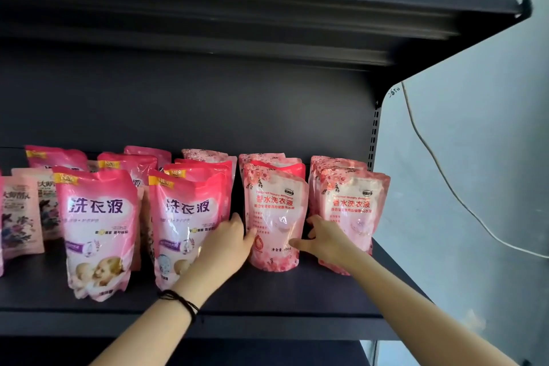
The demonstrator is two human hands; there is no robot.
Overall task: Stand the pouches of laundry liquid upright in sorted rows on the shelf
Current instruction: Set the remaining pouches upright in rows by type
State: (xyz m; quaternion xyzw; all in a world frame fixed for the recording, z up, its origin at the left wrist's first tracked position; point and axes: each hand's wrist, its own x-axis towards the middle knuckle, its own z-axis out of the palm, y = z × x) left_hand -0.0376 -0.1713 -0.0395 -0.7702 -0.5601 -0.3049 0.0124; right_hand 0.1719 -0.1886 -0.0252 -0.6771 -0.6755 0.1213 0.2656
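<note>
2 bare forearms reached in, the left wrist wearing a black band (179, 300). The left hand (228, 242) and right hand (326, 236) pressed their fingers against opposite edges of a pale pink floral pouch (274, 217), grasping it upright at the front of its row on the dark shelf (267, 300). Matching floral pouches (353, 205) stood just right; brighter pink pouches (98, 229) stood in rows left.
</note>
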